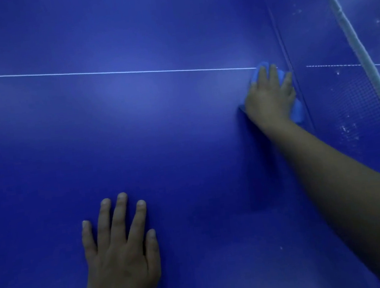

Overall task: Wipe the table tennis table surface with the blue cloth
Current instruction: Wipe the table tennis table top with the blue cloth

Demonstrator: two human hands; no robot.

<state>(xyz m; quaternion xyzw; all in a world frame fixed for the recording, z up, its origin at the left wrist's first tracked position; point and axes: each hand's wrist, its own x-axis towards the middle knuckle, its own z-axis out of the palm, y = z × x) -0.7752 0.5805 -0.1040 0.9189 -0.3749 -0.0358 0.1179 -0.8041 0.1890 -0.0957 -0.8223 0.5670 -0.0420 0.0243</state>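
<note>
A: Where is the blue cloth (298,109) located?

B: It is pressed flat under the right hand (269,99), fingers extended, beside the net (350,33).

A: Handling?

B: Soft, light material is judged; flat-palm pressure is advised. The left hand (119,245) is spread on the table (133,127), nothing held.

Games or sports room: blue table-tennis desk (133,127) with white centre line (107,72) and net (357,97).
</note>
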